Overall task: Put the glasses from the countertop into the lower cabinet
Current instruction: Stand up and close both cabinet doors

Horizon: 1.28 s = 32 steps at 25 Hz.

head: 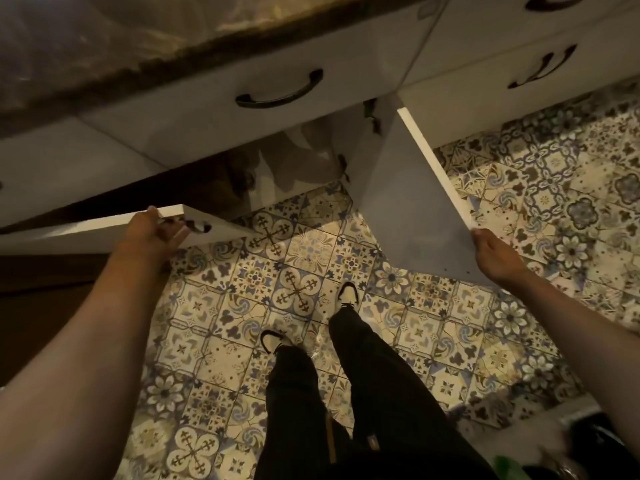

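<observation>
I look straight down at the lower cabinet (pixel 298 157), whose two white doors stand swung out. My left hand (pixel 156 233) grips the top edge of the left door (pixel 79 233), beside its dark handle. My right hand (pixel 495 254) holds the outer corner of the right door (pixel 408 202). The cabinet's inside is dim, and its contents cannot be made out. The dark stone countertop (pixel 114 46) runs along the top of the view. No glasses show on the part of it that I see.
A white drawer (pixel 242 88) with a dark curved handle sits above the cabinet, with more drawers (pixel 519 67) to the right. The patterned tile floor (pixel 311 258) spreads below. My legs and shoes (pixel 346 296) stand between the two doors. Blurred dark items lie at bottom right.
</observation>
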Motion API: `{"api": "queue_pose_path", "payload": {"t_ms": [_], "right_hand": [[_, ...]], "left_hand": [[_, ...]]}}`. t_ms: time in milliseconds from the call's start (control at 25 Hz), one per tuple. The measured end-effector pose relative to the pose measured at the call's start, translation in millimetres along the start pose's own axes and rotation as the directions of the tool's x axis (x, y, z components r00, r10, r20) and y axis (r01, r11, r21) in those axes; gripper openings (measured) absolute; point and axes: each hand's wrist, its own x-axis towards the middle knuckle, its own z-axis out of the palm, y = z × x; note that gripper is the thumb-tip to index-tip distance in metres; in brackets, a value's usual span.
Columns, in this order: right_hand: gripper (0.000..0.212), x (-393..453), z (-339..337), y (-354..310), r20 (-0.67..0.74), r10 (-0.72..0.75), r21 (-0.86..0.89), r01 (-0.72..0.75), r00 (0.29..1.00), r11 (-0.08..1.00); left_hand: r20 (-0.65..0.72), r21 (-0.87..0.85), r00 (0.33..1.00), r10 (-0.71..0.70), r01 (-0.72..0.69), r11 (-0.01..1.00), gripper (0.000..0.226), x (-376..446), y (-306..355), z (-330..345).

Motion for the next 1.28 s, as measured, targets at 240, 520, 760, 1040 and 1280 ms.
{"api": "queue_pose_path", "payload": {"t_ms": [240, 520, 760, 1040, 1280], "right_hand": [[0.061, -18, 12, -11, 0.099, 0.000, 0.143, -0.015, 0.995, 0.990], [0.046, -53, 46, -50, 0.402, 0.113, 0.471, -0.311, 0.909, 0.825], [0.040, -72, 100, -115, 0.442, 0.024, 0.568, -0.301, 0.897, 0.766], [0.035, -72, 144, -220, 0.459, -0.051, 0.601, -0.267, 0.887, 0.753], [0.036, -52, 156, -324, 0.429, -0.149, 0.620, -0.170, 0.891, 0.766]], "left_hand": [[0.044, -0.227, 0.998, 0.036, -0.025, 0.973, 0.048, 4, 0, 8], [0.007, 0.010, 0.996, 0.089, -0.090, 0.996, 0.024, 0, 16, -5], [0.222, 0.917, 0.663, 0.715, -0.391, 0.078, 0.043, -15, 21, -54], [0.410, 0.912, 0.743, 0.530, -0.333, -0.239, 0.071, 2, 26, -105], [0.377, 0.919, 0.763, 0.524, -0.379, -0.110, 0.072, 2, -5, -142]]}}
